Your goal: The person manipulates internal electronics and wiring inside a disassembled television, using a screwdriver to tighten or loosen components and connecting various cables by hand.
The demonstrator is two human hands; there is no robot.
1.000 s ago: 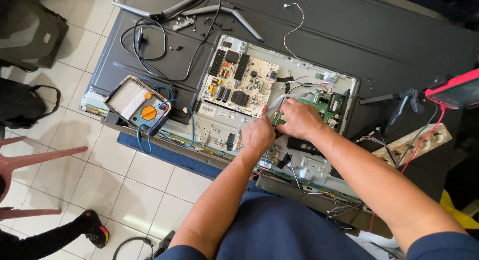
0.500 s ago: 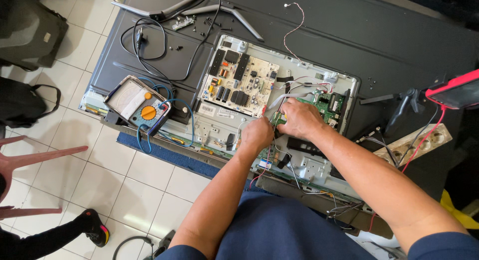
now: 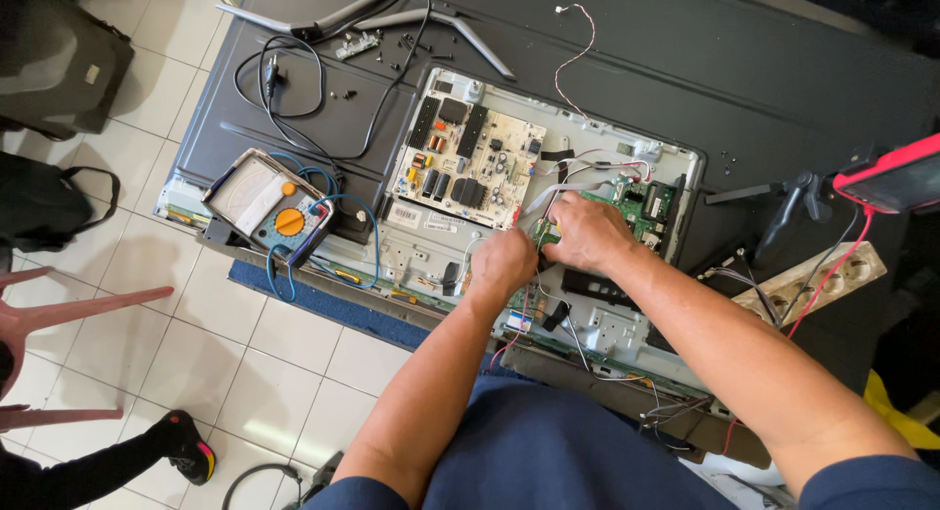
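A flat television lies face down with its back cover off, showing a grey metal chassis (image 3: 421, 251). A pale power board (image 3: 468, 164) sits on its left part and a green circuit board (image 3: 646, 202) on its right. My left hand (image 3: 501, 262) and my right hand (image 3: 582, 232) are close together at the green board's left edge, fingers curled over thin wires and a flat ribbon cable (image 3: 548, 192). What the fingertips pinch is hidden by the hands.
An analogue multimeter (image 3: 270, 208) with blue leads rests on the chassis's left corner. A black power cord (image 3: 284, 99), loose screws and two grey stand legs (image 3: 392, 19) lie on the dark cover. A power strip (image 3: 813, 280) and a small tripod (image 3: 783, 202) stand right; another person's shoe (image 3: 186, 446) is bottom left.
Both hands stay at the same spot on the green board, with only slight shifts of the fingers. Nothing else has moved.
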